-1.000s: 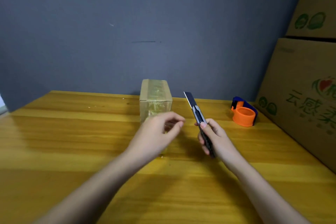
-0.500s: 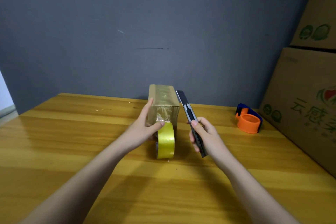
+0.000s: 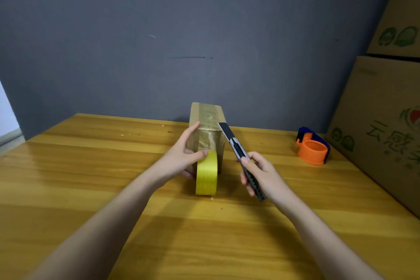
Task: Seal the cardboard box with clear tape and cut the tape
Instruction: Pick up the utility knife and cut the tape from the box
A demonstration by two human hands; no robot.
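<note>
A small cardboard box (image 3: 208, 118) stands on the wooden table (image 3: 91, 166), with shiny tape running over its top and down its near face. A yellowish tape roll (image 3: 206, 175) stands on edge right in front of the box, its tape leading up onto that face. My left hand (image 3: 181, 157) grips the roll from the left, thumb on its top, index finger raised along the box's left edge. My right hand (image 3: 259, 173) holds a utility knife (image 3: 238, 154) with the blade out, its tip beside the box's upper right corner.
An orange and blue tape dispenser (image 3: 312, 149) sits on the table at the right. Large printed cardboard cartons (image 3: 384, 120) are stacked along the right edge. A grey wall (image 3: 159, 41) rises just behind the table.
My left hand moved from covering the roll to gripping it at the box's left side, so the roll shows. The knife moved left, closer to the box. The view has tilted slightly.
</note>
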